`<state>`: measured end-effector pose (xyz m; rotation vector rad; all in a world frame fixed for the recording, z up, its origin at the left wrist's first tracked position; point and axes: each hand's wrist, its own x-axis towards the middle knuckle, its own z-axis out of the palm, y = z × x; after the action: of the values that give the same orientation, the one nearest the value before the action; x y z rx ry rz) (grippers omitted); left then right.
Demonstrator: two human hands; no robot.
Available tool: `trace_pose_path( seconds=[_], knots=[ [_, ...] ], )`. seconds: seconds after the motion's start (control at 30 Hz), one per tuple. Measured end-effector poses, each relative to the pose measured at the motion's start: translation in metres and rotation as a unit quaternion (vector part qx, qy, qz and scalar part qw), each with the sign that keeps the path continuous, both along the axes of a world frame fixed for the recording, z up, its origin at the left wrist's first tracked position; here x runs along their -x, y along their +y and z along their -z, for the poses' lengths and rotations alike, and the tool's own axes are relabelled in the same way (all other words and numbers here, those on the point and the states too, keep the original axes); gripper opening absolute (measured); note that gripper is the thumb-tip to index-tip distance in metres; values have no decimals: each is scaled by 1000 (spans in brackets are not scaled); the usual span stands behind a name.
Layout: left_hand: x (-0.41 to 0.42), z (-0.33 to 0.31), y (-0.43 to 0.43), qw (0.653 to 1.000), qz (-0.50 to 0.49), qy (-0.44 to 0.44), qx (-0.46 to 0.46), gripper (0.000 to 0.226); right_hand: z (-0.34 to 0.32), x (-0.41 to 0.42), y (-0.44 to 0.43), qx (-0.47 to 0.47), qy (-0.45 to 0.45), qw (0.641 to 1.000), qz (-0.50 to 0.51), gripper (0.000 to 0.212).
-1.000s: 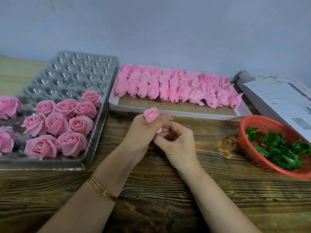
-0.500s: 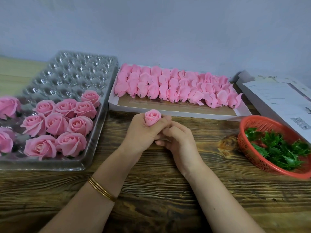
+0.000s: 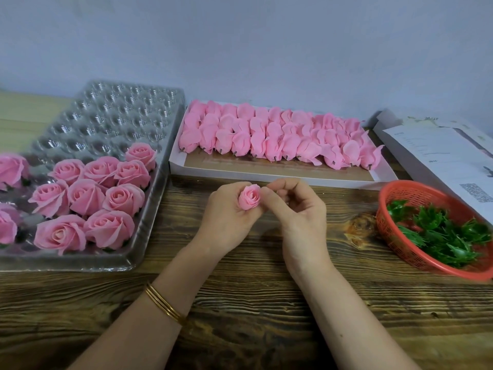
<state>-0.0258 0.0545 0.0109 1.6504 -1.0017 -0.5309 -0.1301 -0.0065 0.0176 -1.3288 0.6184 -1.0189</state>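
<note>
1. Fingers [image 3: 241, 217] of the left hand [image 3: 226, 222] curl round the pink rosebud [image 3: 249, 200], held upright above the wooden table [image 3: 240, 303].
2. Right hand [image 3: 301, 222] sits just right of it, thumb and forefinger pinching its outer petal.
3. Box of folded pink buds [image 3: 266, 176] lies beyond.

My left hand [image 3: 229, 220], centre frame, fingers curled gripping pink bud [image 3: 250, 199]. My right hand [image 3: 301, 217] just beside, thumb and forefinger pinching its right edge. Both forearms angle in from bottom.
</note>
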Motion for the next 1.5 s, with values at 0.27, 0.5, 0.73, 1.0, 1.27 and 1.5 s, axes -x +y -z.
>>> trace_pose_path(
  seconds=[0.27,0.5,0.73,1.0,1.27,1.5],
  knots=[
    [0,1,0,999,9,-30,-23,12,2,-1,-1,-33,14,999,-24,16],
    [0,4,-1,999,5,-47,-20,22,7,-5,-4,-139,8,990,-33,21],
    [1,5,0,999,-2,-41,-7,19,6,-5,-4,-174,6,982,-67,32],
    [1,4,0,999,-9,-46,-23,20,7,-6,-3,-164,21,984,-73,34],
    [2,2,1,997,-7,-68,-38,18,8,-6,-4,-163,27,984,-74,36],
    [3,-1,2,997,-3,-64,-37,23,8,-7,-3,-158,35,984,-76,25]
  ],
)
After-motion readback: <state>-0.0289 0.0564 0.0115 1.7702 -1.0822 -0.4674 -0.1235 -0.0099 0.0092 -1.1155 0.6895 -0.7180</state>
